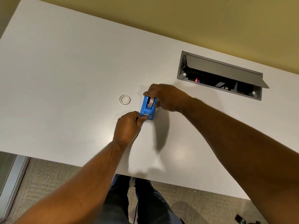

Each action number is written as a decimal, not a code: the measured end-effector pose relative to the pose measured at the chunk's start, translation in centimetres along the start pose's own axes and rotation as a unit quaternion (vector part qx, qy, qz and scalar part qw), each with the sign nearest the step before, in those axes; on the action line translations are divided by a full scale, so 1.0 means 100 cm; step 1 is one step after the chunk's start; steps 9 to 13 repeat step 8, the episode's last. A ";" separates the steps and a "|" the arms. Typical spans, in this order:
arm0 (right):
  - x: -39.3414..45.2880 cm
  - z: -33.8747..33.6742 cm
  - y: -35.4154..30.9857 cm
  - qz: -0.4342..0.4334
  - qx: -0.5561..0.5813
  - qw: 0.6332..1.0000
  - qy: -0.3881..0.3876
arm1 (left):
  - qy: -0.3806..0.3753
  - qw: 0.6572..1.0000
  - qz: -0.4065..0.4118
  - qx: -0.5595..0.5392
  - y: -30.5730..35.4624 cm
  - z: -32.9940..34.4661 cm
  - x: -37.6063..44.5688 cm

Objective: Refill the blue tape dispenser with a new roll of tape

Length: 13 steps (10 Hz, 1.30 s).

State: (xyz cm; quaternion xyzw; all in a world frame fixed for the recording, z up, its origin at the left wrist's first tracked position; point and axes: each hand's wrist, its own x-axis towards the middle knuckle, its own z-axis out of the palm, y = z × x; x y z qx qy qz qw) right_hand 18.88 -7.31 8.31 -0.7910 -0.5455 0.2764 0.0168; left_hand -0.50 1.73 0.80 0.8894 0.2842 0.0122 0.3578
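Note:
The blue tape dispenser (pixel 147 109) stands on the white table (pixel 64 78) near its middle. A clear tape roll (pixel 151 101) sits in its slot. My right hand (pixel 166 97) grips the dispenser's far end from the right, fingers over the roll. My left hand (pixel 127 126) pinches at the cutter end nearest me; whether tape is between the fingertips is too small to tell. A bare clear ring, a tape core (pixel 124 99), lies flat on the table just left of the dispenser.
A grey cable hatch (pixel 221 75) with its lid up is set into the table at the back right. The table's near edge runs just in front of my legs. Carpet floor lies below, with a dark object (pixel 241 220) at bottom right.

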 end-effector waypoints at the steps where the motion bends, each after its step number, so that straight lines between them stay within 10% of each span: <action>1: 0.000 0.000 0.000 -0.003 -0.005 1.000 0.002 | -0.005 1.000 -0.010 0.005 -0.001 0.001 0.001; 13: -0.016 0.007 0.000 0.041 -0.009 0.998 0.040 | 0.006 0.997 -0.070 0.042 0.005 -0.025 0.001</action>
